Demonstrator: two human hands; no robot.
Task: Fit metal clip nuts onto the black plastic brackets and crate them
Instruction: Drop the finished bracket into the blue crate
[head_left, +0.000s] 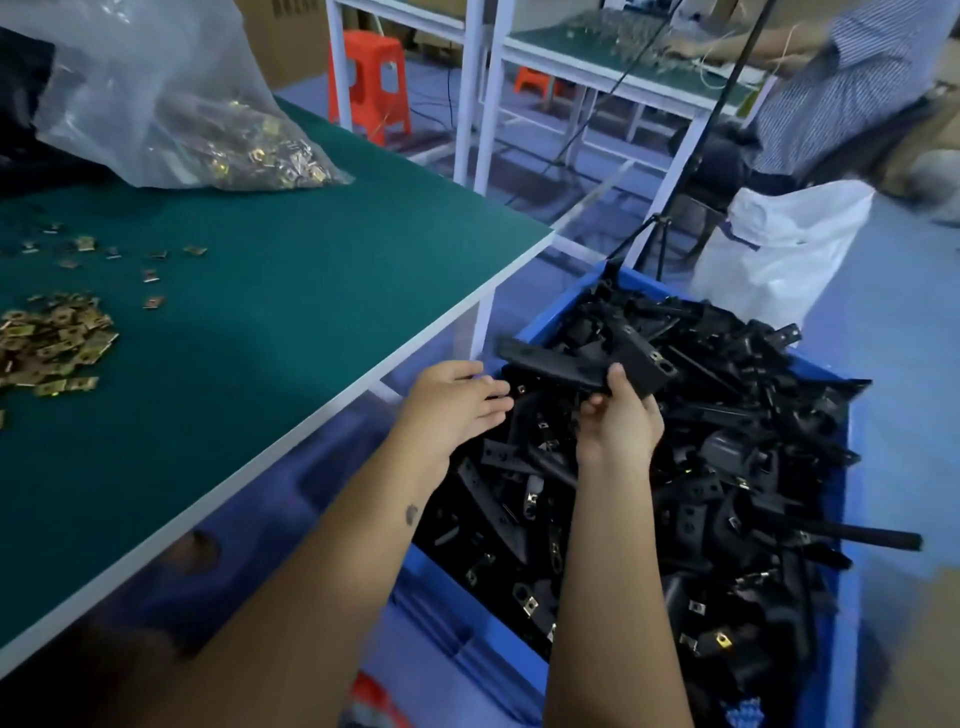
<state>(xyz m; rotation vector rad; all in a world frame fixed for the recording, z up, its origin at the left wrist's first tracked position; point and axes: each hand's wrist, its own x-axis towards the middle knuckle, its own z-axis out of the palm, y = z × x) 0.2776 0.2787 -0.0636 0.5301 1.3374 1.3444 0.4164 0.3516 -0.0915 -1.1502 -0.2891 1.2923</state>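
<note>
- here, right hand (618, 415): fingers curled round a black plastic bracket (576, 366), held just above the heaped brackets in the blue crate (540, 322).
- left hand (457, 400): released, fingers straight, beside the bracket's left end at the crate's near rim.
- loose metal clip nuts (49, 340): piled on the green counter (291, 291), left of the crate.
- clear bag (166, 98): holds more clip nuts, on the counter's far side.

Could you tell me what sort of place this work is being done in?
Probably a small factory assembly floor: a blue crate heaped with black plastic brackets, loose metal clip nuts piled on a green-topped workbench, and a second bench where another person works.
</note>
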